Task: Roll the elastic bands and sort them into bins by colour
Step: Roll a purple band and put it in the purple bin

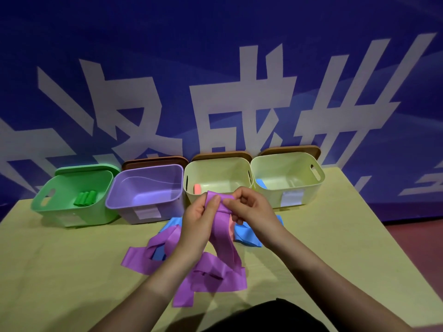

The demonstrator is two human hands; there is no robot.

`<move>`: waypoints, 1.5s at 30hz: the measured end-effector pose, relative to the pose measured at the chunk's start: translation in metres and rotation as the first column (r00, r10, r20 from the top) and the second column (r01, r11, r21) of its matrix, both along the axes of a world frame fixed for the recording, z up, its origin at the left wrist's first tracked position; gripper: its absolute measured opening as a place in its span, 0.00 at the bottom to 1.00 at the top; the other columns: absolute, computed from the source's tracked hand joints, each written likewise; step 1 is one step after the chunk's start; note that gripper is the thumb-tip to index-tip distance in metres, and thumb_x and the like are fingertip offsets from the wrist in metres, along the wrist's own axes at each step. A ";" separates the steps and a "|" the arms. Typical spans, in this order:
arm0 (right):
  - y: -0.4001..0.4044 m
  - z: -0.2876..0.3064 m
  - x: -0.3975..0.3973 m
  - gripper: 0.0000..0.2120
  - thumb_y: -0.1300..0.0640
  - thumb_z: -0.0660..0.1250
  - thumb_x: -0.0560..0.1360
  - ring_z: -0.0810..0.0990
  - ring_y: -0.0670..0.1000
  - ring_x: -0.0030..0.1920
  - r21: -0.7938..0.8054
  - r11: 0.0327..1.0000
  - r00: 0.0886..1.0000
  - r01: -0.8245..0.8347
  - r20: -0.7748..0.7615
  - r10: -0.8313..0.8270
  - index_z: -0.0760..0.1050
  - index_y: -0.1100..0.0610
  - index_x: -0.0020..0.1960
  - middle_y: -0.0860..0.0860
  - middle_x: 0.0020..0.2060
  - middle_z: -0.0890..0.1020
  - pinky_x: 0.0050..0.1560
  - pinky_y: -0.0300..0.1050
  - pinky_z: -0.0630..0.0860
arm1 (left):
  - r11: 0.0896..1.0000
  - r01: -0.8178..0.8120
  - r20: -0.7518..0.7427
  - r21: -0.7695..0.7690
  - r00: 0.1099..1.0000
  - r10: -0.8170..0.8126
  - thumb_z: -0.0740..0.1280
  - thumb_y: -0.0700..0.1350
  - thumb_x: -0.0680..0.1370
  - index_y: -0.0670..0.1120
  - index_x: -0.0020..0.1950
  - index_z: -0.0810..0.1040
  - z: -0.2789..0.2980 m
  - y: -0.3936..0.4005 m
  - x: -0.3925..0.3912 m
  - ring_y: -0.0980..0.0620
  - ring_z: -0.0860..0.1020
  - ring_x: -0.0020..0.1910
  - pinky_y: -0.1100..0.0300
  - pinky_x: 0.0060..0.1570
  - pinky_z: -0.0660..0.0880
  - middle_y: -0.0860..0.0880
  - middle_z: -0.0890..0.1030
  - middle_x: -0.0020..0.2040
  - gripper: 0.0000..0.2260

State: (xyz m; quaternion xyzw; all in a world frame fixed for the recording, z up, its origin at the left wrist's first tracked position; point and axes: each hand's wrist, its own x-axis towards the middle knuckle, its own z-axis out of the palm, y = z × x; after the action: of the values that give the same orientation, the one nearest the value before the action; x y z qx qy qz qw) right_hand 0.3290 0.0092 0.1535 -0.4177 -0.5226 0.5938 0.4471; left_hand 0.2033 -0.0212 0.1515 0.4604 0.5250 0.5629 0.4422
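Far left: a green plastic bin (pixel 72 207) is tilted toward the camera; a few rolled green elastic bands (pixel 85 198) are seen lying inside it. Just beside it stands a lilac plastic bin (pixel 143 207) with a white label on its front wall; no band is seen in it. Loose purple elastic bands (pixel 141 256) are spread on the yellow-green table top (pixel 60 271) in front of the bins, with flat blue elastic bands (pixel 247 236) partly under and beyond them.

Centre: one long purple elastic band (pixel 224 233) is held up above the pile. Its upper end is pinched by the left hand (pixel 200 220), thumb on top, and by the right hand (pixel 251 209), whose fingers are curled round the same end. The rest of the strip hangs down to the table. The end appears folded over; rolling is judged to be just starting.

Behind the hands a pale yellow plastic bin (pixel 215 171) holds one pink rolled band (pixel 197 189) near its left wall. To the right a second pale yellow plastic bin (pixel 290 185) is noted, with something blue showing at its lower left corner; whether that lies inside cannot be told. Brown lids are propped behind three of the bins.

Step in hand: roll of a purple band, first turns. Next move, as judged: the folded end is to be turned over on itself tightly while the hanging length is fed up, then the finished roll is to be dropped into the lilac bin. Tension should be kept, since a slack strip is likely to unroll.
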 end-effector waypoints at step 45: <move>0.025 -0.013 0.032 0.12 0.60 0.64 0.76 0.79 0.53 0.43 0.640 0.561 0.694 -0.525 0.703 -0.153 0.81 0.58 0.57 0.54 0.45 0.80 0.42 0.47 0.77 | 0.848 0.284 0.416 -0.448 0.905 -0.084 0.59 0.48 0.81 0.43 0.42 0.84 -0.019 0.015 -0.014 0.50 0.81 0.36 0.58 0.42 0.77 0.42 0.84 0.40 0.17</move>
State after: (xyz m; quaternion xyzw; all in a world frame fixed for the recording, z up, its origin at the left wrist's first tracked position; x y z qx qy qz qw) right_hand 0.3607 0.0342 0.1400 -0.2926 -0.9033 0.1343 0.2836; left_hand 0.1891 -0.0066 0.1322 0.2611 0.5085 0.4408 0.6921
